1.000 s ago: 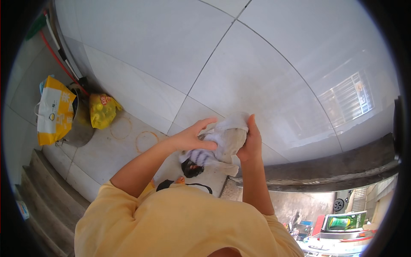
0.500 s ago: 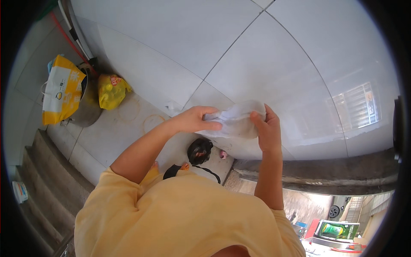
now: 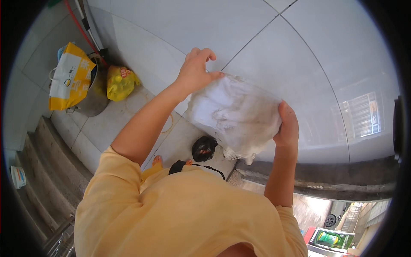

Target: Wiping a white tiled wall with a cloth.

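A white cloth point(image 3: 237, 107) with grey stains is spread out between my two hands, in front of the tiled wall. Its crumpled lower edge hangs down on the right. At the upper left edge of the cloth is my left hand point(image 3: 196, 73), the thumb lying along it and the index finger raised and bent away; the other fingers are partly hidden, but the cloth stays stretched from this hand. Gripping the right edge is my right hand point(image 3: 287, 126), its fingertips hidden behind the fabric.
A black plastic bag point(image 3: 204, 148) lies on the floor near my feet. At the left stand a metal pot point(image 3: 97, 100) with a yellow and white bag point(image 3: 72, 77) and a yellow plastic bag point(image 3: 122, 83). Steps point(image 3: 53, 171) descend at lower left; a dark ledge point(image 3: 317, 180) runs at right.
The cloth, bunched between my hands before, is now unfolded wide. My left hand has moved up, its index finger lifting off; my right hand has shifted slightly right. The view has shifted a little.
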Tool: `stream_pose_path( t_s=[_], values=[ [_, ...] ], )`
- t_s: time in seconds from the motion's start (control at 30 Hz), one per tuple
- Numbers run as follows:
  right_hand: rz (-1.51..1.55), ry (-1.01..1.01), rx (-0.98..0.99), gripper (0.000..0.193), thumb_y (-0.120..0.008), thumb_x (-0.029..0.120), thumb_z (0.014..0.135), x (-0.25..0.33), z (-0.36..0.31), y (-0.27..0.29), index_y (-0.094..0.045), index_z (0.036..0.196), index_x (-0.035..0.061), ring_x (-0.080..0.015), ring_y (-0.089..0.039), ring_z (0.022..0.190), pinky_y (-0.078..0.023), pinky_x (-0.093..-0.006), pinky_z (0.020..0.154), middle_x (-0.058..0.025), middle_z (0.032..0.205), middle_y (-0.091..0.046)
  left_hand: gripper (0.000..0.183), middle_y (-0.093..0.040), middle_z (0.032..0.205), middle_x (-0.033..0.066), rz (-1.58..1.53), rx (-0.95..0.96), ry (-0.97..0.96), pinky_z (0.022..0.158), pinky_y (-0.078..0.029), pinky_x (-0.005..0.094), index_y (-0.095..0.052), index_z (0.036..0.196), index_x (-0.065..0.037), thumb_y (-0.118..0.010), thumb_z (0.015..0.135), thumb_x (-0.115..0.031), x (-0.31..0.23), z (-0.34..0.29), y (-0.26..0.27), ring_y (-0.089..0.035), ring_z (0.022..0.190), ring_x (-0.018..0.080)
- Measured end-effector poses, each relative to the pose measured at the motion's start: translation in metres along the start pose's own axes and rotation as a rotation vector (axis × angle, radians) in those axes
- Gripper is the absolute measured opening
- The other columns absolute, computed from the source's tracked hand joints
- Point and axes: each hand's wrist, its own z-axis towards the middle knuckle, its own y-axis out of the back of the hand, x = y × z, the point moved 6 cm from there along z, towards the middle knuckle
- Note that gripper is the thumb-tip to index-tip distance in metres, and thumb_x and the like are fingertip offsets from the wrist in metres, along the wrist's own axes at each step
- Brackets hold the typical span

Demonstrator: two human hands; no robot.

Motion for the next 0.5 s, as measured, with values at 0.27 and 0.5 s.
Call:
stream_pose_path(
  t_s=[0.27,0.5],
  values=[
    [0.449,0.079,0.123,0.045,-0.041,0.036,0.099,0.014,0.001,0.008,-0.047,0.128,0.0012,-0.0249,-0.051,0.116,-0.041,-0.0381,0.098,-0.0098,0.125,-0.055,0.030,-0.057,0.085,-0.0015,-0.597,0.497,0.038,0.075,-0.043,0.0243,-0.061,0.100,-0.006,-0.076,0.076,-0.017,-0.028,-0.114,-0.073,-0.052,0.080,0.0090],
    [0.265,0.136,-0.102,0.038,-0.043,0.026,0.098,0.017,-0.008,0.028,-0.047,0.127,0.0009,-0.0224,-0.053,0.113,-0.042,-0.0369,0.097,-0.0089,0.124,-0.056,0.017,-0.063,0.087,-0.0011,-0.507,0.353,0.346,0.068,-0.046,0.0231,-0.063,0.102,-0.001,-0.058,0.092,-0.014,0.028,-0.084,-0.057,-0.055,0.077,0.0053]
  ],
)
